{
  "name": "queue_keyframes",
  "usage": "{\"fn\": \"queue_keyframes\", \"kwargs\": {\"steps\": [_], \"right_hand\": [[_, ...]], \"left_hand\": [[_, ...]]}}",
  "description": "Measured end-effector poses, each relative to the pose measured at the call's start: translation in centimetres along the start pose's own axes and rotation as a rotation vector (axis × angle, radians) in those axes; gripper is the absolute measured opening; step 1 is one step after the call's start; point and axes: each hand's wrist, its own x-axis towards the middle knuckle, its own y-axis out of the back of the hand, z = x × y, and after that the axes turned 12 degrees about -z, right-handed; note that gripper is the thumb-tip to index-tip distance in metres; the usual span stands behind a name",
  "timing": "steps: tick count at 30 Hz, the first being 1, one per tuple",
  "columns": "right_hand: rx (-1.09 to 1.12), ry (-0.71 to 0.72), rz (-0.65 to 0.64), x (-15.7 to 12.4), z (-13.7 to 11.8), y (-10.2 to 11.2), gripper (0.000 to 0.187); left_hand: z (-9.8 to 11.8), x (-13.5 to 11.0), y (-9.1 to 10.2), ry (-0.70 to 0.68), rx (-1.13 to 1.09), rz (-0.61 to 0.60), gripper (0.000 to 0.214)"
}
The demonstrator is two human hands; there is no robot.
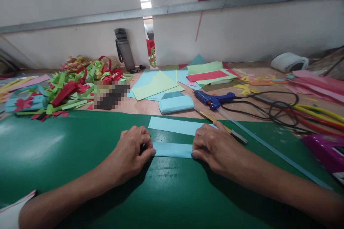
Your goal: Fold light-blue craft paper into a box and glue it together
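Observation:
A light blue paper strip (173,150) lies stretched between my hands, with a crease or folded edge running along its length. My left hand (136,147) pinches its left end between thumb and fingers. At the other end, my right hand (209,146) grips the strip the same way, its thumb pressed along the lower edge. Just beyond is a second light blue paper strip (172,126), flat on the green mat (80,143), its right end partly behind my right hand. A folded light blue paper piece (176,104) rests farther back.
Right of centre sit a blue glue gun (215,98) with a black cord, a yellow cutter knife (236,136) and a long clear stick (274,149). Coloured paper sheets (156,84) lie behind. Red and green paper scraps (77,84) pile up left, near a grey bottle (125,50).

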Motion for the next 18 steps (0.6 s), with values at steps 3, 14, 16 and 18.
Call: {"fn": "queue_keyframes", "kwargs": {"steps": [3,14,16,18], "right_hand": [[0.024,-0.015,-0.002,0.05,-0.01,-0.02,0.022],[0.019,0.022,0.038,0.31,0.5,-0.32,0.015],[0.036,0.024,0.029,0.39,0.52,-0.26,0.016],[0.059,0.02,0.022,0.41,0.46,-0.14,0.017]], "left_hand": [[0.03,-0.05,-0.02,-0.004,0.005,0.008,0.017],[-0.23,-0.13,-0.18,-0.032,0.014,0.025,0.016],[-0.17,-0.26,-0.17,-0.033,0.016,0.028,0.017],[-0.1,-0.37,-0.16,-0.038,0.02,0.039,0.017]]}}
